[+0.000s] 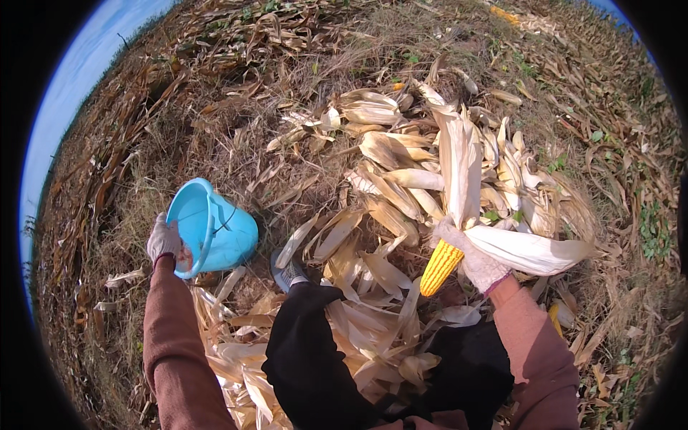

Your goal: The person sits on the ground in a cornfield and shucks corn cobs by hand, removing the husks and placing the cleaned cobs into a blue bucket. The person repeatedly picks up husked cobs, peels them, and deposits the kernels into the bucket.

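Observation:
My left hand [164, 236], in a pale work glove, grips the rim of a light-blue plastic bucket [236, 234] that lies tipped on its side, its mouth towards the left. In my right hand [475, 258], also gloved, is a partly husked ear of corn [442, 267]. Its yellow kernels point down towards me, and its peeled husk leaves spread upward and to the right. Behind the right hand lies a pile of unhusked corn ears [398, 188].
Loose dry husks [371, 328] cover the ground between and around my legs. A yellow ear [555, 319] lies by my right sleeve. Husked yellow ears [505, 15] lie at the far right. Flattened dry stalks [123, 129] and some green weeds [654, 231] surround the spot.

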Available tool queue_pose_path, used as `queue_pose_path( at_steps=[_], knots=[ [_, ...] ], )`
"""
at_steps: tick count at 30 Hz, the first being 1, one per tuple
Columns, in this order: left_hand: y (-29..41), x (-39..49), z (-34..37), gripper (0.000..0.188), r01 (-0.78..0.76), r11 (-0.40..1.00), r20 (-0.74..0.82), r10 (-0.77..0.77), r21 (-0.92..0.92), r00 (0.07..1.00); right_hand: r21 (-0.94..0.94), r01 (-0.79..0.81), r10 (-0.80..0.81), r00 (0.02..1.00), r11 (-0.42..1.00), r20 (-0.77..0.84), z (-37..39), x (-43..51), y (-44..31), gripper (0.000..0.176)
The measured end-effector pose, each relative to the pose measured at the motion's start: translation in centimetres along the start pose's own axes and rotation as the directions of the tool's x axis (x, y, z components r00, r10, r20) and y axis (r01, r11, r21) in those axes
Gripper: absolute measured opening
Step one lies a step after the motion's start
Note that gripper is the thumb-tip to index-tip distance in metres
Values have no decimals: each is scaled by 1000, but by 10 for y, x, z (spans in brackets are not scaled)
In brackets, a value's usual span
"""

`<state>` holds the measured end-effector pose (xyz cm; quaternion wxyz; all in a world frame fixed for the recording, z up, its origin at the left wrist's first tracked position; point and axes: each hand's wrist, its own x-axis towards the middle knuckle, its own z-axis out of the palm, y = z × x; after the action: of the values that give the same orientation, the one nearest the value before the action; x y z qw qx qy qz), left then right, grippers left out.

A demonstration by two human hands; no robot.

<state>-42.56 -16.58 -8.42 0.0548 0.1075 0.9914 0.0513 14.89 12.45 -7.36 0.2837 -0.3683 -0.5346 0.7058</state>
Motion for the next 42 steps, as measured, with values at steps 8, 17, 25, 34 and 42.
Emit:
queue_pose_path(
  at_steps=[8, 17, 25, 34, 42],
  knots=[
    [17, -24, 25, 88, -210, 974, 28, 213, -89, 977, 19, 12, -12, 1000, 1000, 5, -9, -8, -8, 22],
    [47, -60, 58, 48, -351, 931, 232, 322, 97, 918, 50, -12, 10, 999, 999, 43, -6, -6, -7, 21],
    [0, -77, 117, 18, -356, 935, -258, 345, 6, 902, 103, 2, -14, 994, 995, 109, 1, -9, -10, 20],
    [29, -187, 26, 14, -756, 644, -330, 743, 116, 582, -69, 36, -36, 999, 997, -2, 0, -17, -18, 25],
    [47, -235, 30, 9, -878, 418, -208, 904, 234, 374, 15, 131, -130, 989, 991, -75, -2, -27, -38, 28]
  ],
)
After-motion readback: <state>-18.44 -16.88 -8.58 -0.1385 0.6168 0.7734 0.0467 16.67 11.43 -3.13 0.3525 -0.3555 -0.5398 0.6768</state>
